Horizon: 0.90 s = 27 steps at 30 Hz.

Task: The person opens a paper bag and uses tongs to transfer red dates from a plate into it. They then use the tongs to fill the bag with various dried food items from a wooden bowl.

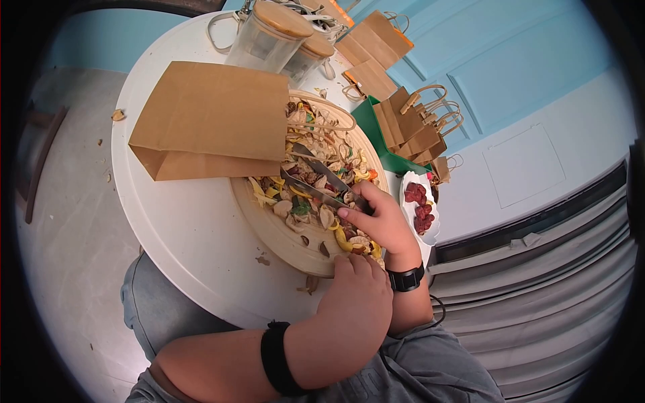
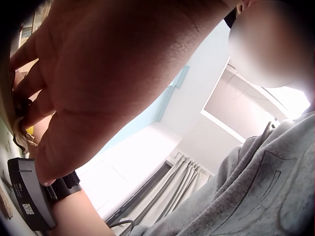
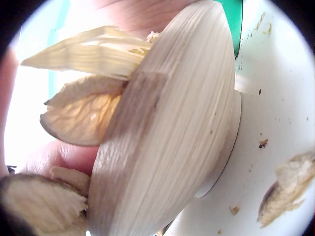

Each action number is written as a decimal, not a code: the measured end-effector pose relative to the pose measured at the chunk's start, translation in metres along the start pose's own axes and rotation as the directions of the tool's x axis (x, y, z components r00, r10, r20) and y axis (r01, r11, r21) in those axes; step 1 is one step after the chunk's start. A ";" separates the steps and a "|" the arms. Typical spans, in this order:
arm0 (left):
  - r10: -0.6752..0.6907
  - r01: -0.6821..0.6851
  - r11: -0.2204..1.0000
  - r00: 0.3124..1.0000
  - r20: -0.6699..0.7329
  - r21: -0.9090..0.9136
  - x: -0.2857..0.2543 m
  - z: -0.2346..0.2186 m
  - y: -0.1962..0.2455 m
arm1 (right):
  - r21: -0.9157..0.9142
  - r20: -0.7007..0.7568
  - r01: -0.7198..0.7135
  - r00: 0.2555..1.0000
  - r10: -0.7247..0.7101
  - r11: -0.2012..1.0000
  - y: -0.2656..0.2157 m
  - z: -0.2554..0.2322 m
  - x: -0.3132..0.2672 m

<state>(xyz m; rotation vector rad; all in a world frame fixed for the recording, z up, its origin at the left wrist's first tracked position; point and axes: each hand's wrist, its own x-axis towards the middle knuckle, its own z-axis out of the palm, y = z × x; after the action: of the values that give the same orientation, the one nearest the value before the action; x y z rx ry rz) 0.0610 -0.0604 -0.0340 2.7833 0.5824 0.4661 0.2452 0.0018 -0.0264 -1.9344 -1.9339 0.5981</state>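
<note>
My right hand (image 1: 383,218) holds metal tongs (image 1: 321,171), thumb on one arm and fingers on the other. The tong arms stand apart over dried mushroom slices, yellow strips and dark red pieces (image 1: 306,201) heaped on a round wooden plate (image 1: 275,235). Their tips lie by the mouth of a brown paper bag (image 1: 208,121), which lies on its side over the plate's edge. My left hand (image 1: 356,289) rests at the near rim, fingers extended over it in the left wrist view. The plate's side (image 3: 182,123) and mushroom slices (image 3: 81,113) fill the right wrist view.
Glass jars with wooden lids (image 1: 269,33) stand at the back of the white table (image 1: 175,221). Beyond the plate are a green box (image 1: 376,138) with paper bags (image 1: 403,124) and a white dish (image 1: 433,235) of dark red pieces. Scraps (image 3: 285,189) lie by the plate.
</note>
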 end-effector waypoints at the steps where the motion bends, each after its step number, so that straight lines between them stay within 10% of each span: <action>1: 0.002 -0.002 1.000 1.000 0.013 -0.002 0.000 -0.001 0.000 | 0.005 -0.002 0.001 1.000 -0.001 1.000 0.000 0.000 0.000; 27: -0.018 0.020 0.999 0.999 0.033 -0.031 0.001 0.001 0.001 | 0.065 -0.034 0.041 0.999 -0.039 0.997 0.009 0.005 0.001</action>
<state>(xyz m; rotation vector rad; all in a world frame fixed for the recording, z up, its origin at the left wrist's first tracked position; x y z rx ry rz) 0.0623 -0.0609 -0.0342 2.7477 0.5886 0.4217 0.2506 0.0028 -0.0350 -1.8497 -1.9046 0.6074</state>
